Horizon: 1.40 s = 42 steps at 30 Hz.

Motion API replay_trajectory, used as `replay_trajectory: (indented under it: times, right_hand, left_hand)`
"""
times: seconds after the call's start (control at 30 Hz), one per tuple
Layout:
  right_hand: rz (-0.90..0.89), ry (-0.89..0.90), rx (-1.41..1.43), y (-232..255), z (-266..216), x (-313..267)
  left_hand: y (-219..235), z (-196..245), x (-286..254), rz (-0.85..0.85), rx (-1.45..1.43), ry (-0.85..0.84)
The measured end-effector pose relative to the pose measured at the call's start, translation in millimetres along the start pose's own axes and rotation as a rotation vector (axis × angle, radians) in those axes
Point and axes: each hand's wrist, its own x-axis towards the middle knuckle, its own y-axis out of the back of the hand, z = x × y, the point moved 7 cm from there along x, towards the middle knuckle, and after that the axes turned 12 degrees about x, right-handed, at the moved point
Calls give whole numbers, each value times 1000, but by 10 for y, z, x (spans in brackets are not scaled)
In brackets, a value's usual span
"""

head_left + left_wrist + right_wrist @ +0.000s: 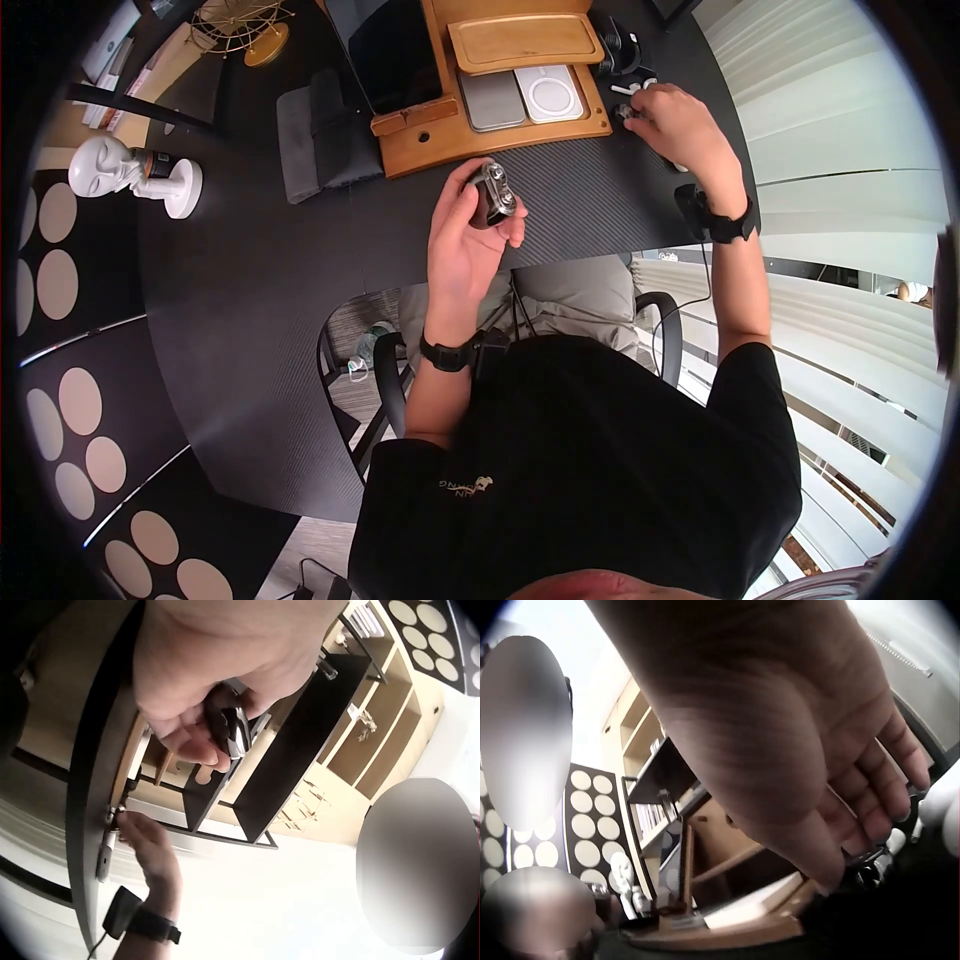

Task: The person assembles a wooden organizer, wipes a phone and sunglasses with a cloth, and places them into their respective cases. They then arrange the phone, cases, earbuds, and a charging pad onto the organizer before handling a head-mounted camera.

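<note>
My left hand [470, 230] is raised over the front of the dark desk [250, 300] and grips a small black and silver case [493, 193], its lid end towards me. In the left wrist view the fingers [187, 742] curl round the case [234, 727]. My right hand [675, 125] reaches to the desk's far right, beside the wooden tray [500, 140]. Its fingertips [832, 859] come down on a small silver piece [624, 112] [874, 871]; whether they pinch it is hidden. White earbuds [632, 88] lie just beyond it.
On the tray lie a white round charger pad [548, 95], a grey pad [492, 100] and a propped dark screen [395, 55]. A grey pouch [320, 135] sits left of the tray and a white figurine [110, 165] at the far left. A black device [615, 45] stands behind the earbuds.
</note>
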Motion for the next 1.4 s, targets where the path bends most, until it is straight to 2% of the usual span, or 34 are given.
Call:
replay_trajectory:
  times: [0.07, 0.13, 0.17, 0.23, 0.37, 0.4, 0.67, 0.87, 1.2, 1.27, 1.37, 1.4]
  right_hand:
    - [11, -18, 56, 102, -128, -31]
    - [61, -12, 522, 230, -377, -91]
    - [61, -15, 527, 185, -481, -130]
    - [119, 152, 937, 176, -782, -208]
    - [74, 56, 1059, 12, -1014, -292]
    - [112, 31, 1127, -34, -1033, -324]
    - [173, -62, 1227, -407, -1024, -451]
    - [83, -91, 1256, -446, -1233, -437]
    - [-63, -95, 1291, -561, -1241, -472]
    - [50, -24, 1354, -551, -1154, -472]
    - [231, -76, 1435, -315, -902, -521]
    - [203, -123, 1425, -326, -774, -539]
  left_hand:
    - [-44, 4, -17, 28, 76, -18]
    - [-65, 1, -38, 55, 156, -30]
    - [-97, 3, -44, 25, 216, -47]
    - [-130, -14, -50, -6, 280, -61]
    - [-169, -13, -62, -16, 314, -78]
    - [-170, -7, -69, -2, 310, -71]
    - [-200, -3, -74, -3, 332, -80]
    - [-172, -9, -69, 12, 341, -104]
    - [-146, 1, -84, 14, 358, -88]
    - [-122, -25, -87, -24, 340, -107]
    - [-104, 12, -96, -42, 285, -124]
    - [-94, 21, -97, -27, 250, -120]
